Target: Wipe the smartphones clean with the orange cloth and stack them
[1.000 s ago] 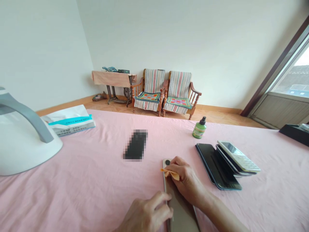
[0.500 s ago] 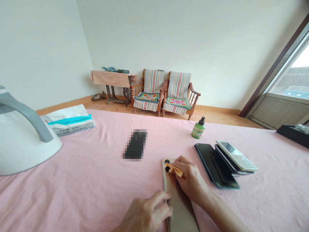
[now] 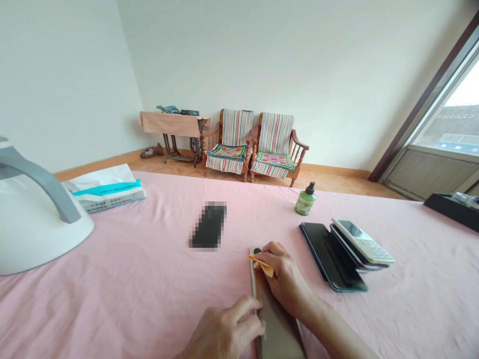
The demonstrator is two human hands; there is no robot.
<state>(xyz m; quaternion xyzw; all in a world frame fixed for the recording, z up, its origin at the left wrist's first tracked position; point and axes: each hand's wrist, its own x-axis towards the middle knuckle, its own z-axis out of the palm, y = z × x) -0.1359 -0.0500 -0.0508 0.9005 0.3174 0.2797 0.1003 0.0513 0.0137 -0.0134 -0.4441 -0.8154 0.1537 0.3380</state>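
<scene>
A beige phone [image 3: 275, 326] lies back-up on the pink tablecloth [image 3: 142, 289], its camera end pointing away from me. My left hand [image 3: 226, 331] grips its near left edge with curled fingers. My right hand [image 3: 282, 279] presses a small orange cloth [image 3: 262, 264] against the phone's camera end, fingers closed on the cloth. The middle of the phone is hidden under my right hand.
A pixelated dark phone [image 3: 208, 226] lies ahead. Several stacked phones [image 3: 344, 249] sit to the right, a green spray bottle [image 3: 305, 199] behind them. A white lamp base [image 3: 33, 224] and white packet [image 3: 107, 188] stand left, a black tray [image 3: 451, 209] far right. Two chairs [image 3: 254, 144] line the wall.
My right hand slid the orange cloth to the right across the phone's camera end, then back to the left. My left hand stays on the phone's edge.
</scene>
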